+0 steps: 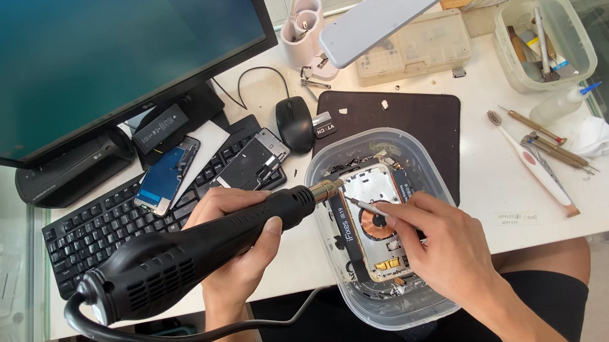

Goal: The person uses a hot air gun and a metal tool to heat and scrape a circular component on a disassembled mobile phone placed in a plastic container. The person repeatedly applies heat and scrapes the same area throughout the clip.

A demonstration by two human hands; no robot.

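My left hand (239, 241) grips a black hot air gun (188, 253) by its handle, with the metal nozzle (326, 189) pointing right at an opened phone (376, 220). The phone lies face down in a clear plastic tub (417, 170), showing a copper coil and a black battery. My right hand (436, 244) rests over the phone's lower right and holds thin tweezers (362, 204), whose tip is close to the nozzle near the phone's upper left.
A black keyboard (88, 227) with two phones (168, 175) on it lies at left below a monitor (63, 62). A mouse (294, 124), a dark mat (408, 111), a white lamp (385, 10), a toothbrush (532, 161), tools (558, 145) and parts boxes (542, 39) surround the tub.
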